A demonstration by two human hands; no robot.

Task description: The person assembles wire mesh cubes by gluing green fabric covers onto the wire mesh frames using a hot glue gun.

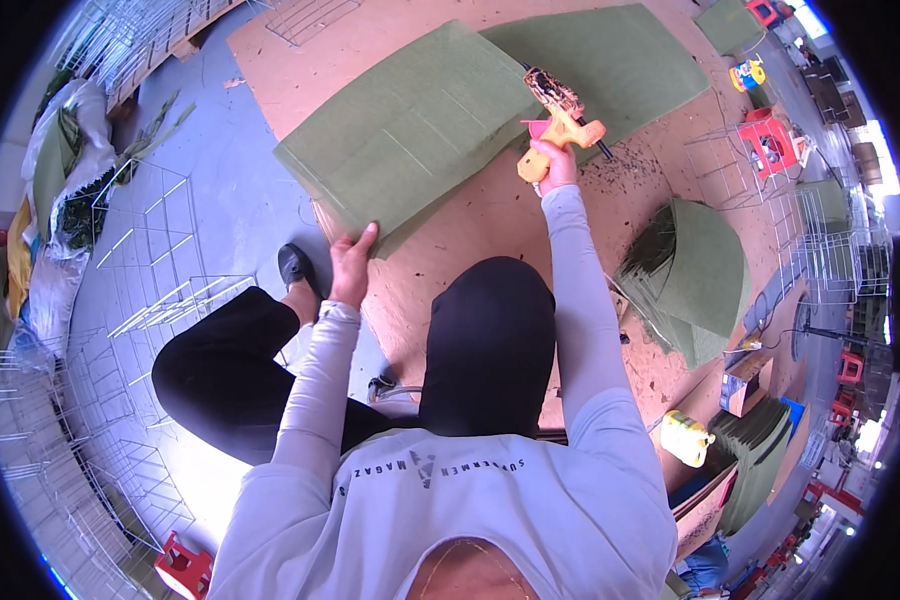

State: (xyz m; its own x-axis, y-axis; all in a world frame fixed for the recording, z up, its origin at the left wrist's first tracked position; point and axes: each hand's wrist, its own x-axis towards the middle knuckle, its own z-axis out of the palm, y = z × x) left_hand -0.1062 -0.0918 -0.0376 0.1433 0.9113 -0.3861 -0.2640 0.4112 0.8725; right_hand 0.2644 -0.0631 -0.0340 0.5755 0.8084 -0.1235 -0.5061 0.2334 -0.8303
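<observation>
In my right hand (558,167) is an orange glue gun (567,132), its front end dark and crusted. It is over the right edge of a flat green sheet (415,120). Faint lines and slits mark that sheet. My left hand (349,268) pinches the sheet's near corner, thumb on top and fingers partly hidden. A second green sheet (620,60) lies behind and to the right, partly under the glue gun. Dark specks are scattered on the brown board beside the glue gun.
The brown board (470,225) lies under the sheets. To the right sits a folded green piece (705,270). Wire frames (155,235) stand at the left, near a white sack (85,130). Red stools (767,142) and a yellow-white bag (686,437) are at the right.
</observation>
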